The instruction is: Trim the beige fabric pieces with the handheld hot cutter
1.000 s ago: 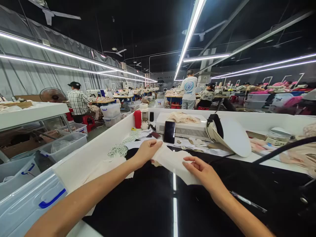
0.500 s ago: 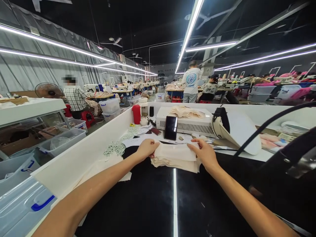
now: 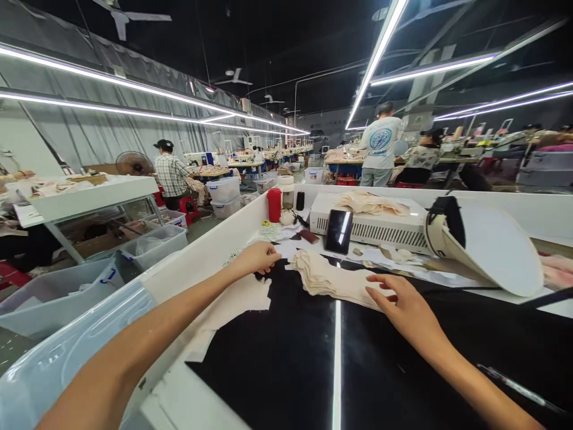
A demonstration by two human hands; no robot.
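A stack of cream fabric pieces (image 3: 331, 278) with wavy edges lies on the black tabletop (image 3: 286, 358). My right hand (image 3: 403, 301) is at the stack's right end, fingers apart, the fingertips over the cloth. To the left of the stack, and apart from it, is my left hand (image 3: 255, 260). Its thumb and fingers are pinched together; whatever they may hold is hidden. More cream fabric (image 3: 242, 295) lies beneath my left wrist and forearm, reaching over the table's left side.
Behind the stack, a phone (image 3: 339, 232) leans on a white vented box (image 3: 371, 224). A red container (image 3: 274, 205) stands left of it, a large white shade-like piece (image 3: 496, 245) right. A pen-like object (image 3: 514, 385) lies near my right forearm. Co-workers are further back.
Both hands have let go of the top cloth. My left hand has moved left off the stack, and my right hand has opened. The view has turned left.
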